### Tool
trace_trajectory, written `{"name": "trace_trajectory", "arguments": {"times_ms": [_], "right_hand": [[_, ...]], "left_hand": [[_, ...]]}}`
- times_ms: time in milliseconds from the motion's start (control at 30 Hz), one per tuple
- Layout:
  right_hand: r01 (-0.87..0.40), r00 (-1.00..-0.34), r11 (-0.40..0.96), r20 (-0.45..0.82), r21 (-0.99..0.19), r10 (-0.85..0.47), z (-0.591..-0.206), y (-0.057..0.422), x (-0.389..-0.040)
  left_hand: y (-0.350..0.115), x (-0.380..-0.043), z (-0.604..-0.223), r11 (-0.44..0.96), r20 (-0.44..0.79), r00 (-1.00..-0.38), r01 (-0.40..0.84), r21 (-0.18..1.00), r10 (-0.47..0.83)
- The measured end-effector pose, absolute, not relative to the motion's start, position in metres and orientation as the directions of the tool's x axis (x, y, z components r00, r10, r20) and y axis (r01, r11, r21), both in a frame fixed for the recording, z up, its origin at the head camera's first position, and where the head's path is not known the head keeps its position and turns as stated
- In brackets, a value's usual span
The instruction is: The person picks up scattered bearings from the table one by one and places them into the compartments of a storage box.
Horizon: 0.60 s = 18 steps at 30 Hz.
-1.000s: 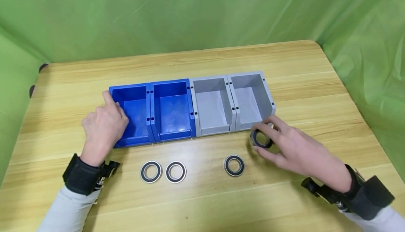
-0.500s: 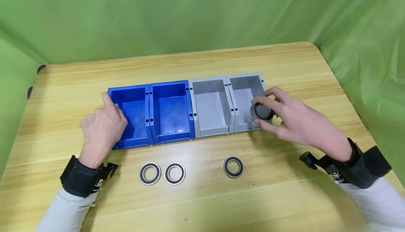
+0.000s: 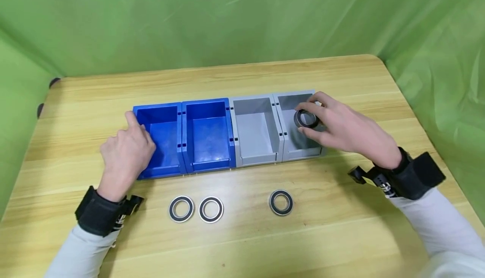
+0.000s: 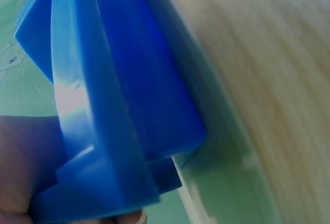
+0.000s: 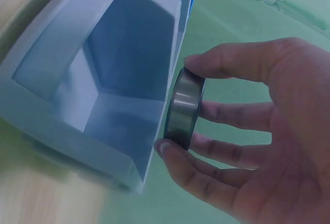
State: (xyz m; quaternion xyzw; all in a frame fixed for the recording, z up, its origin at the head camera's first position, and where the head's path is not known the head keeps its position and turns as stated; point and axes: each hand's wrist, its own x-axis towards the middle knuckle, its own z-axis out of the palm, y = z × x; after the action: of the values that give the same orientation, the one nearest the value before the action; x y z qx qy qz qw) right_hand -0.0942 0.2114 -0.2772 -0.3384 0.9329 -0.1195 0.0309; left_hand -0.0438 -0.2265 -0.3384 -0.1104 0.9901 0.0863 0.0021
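My right hand (image 3: 342,128) pinches a ball bearing (image 3: 297,119) between thumb and fingertips, over the rightmost grey bin (image 3: 279,122). In the right wrist view the bearing (image 5: 183,108) shows its shiny outer edge, held just outside the grey bin's rim in that view. At the other end of the row, my left hand (image 3: 126,153) grips the outer side wall of the leftmost blue bin (image 3: 163,143). The left wrist view shows that bin's wall (image 4: 98,105) close up, with the fingers partly hidden behind it.
Between these stand a second blue bin (image 3: 208,139) and a second grey bin (image 3: 254,132), joined in one row. Three more bearings lie flat in front: two at left, a bearing (image 3: 171,209) and a bearing (image 3: 201,209), and a bearing (image 3: 271,202) farther right. Green cloth (image 3: 227,25) surrounds the wooden table.
My right hand has lifted the bearing from in front of the rightmost grey bin, carrying it up and back over that bin. The left hand keeps its place on the blue bin.
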Motion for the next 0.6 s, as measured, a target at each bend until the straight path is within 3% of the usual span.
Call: {"name": "trace_trajectory", "arguments": {"times_ms": [600], "right_hand": [[-0.605, -0.747, 0.765, -0.176, -0.223, -0.641, -0.3, 0.192, -0.116]], "left_hand": [[-0.228, -0.045, -0.339, 0.965, -0.002, -0.978, -0.207, 0.158, -0.21]]}}
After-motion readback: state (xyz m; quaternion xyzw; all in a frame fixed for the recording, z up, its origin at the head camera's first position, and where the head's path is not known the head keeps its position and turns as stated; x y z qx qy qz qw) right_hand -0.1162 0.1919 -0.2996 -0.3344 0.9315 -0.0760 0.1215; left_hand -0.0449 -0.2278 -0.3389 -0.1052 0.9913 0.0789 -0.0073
